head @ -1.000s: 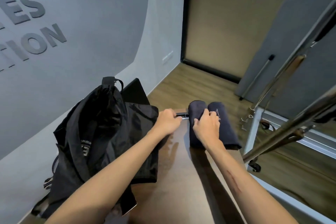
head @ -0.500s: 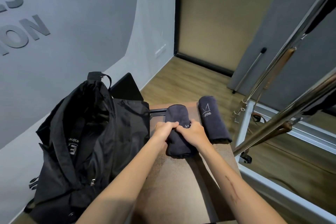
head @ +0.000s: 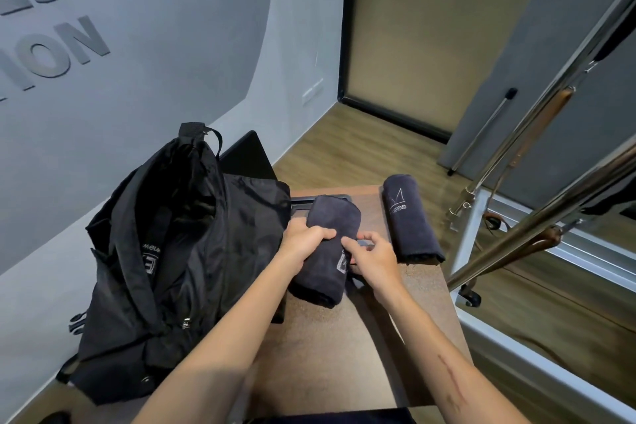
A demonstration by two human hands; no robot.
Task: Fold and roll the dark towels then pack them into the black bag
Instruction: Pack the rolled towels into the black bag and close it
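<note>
1. Grey walls with raised lettering and a wood floor surround a brown desk, seen in the single head view; metal frame bars stand to the right of the desk.

2. On the desk's left part an open black bag is slumped, its mouth gaping upward and its flap draped toward the desk's middle.

3. Just right of the bag a rolled dark towel is lain, its long axis running from the near edge of the desk toward the far edge, tilted slightly rightward at the far end. One flank of it is touching the bag's flap.

4. The left hand is laid over the roll's bag-side flank with fingers curled and pressed against the cloth. The right hand is set at the opposite flank, its fingers loosely bent and pinching at the cloth by the small label; whether the grip is firm cannot be told.

5. A second rolled towel lies further from the bag, near the desk's right edge, parallel to the first and apart from it, untouched.

6. The bag mouth lies leftward of both hands, so the left hand is judged nearer for the coming transfer, the roll needing a turn toward the opening.

7. Against half a second ago, the hands are seen parted slightly across the roll, the right one shifted toward the label; the second towel is unchanged.
</note>
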